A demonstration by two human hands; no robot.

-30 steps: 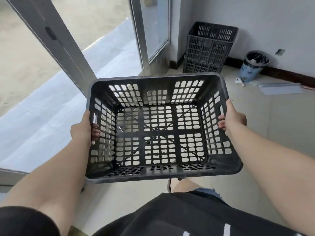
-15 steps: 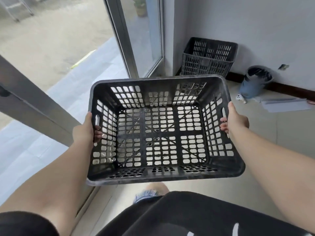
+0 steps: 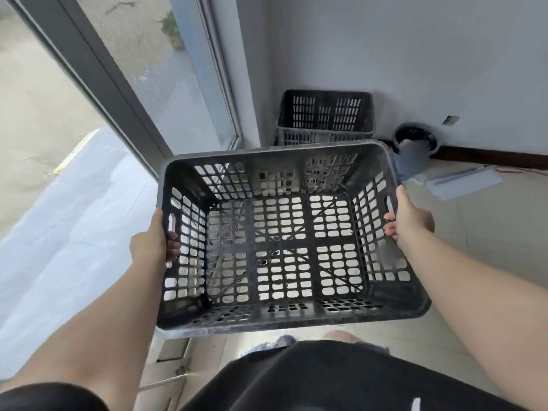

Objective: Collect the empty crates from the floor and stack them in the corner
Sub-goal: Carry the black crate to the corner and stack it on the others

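Gripping a black rectangular plastic lattice crate (image 3: 284,244) by its side handles, left hand (image 3: 151,241) and right hand (image 3: 410,218) (fingers curled through slots) hold it before stacked matching crates (image 3: 324,118).

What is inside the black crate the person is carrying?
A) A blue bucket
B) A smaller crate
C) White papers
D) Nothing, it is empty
D: the held crate shows only its bare grid bottom, with the floor visible through the holes, while the left hand and right hand grip its side handles.

The tiled floor (image 3: 489,250) bears stacked crates (image 3: 325,118), a bin (image 3: 414,149) and paper (image 3: 465,182).
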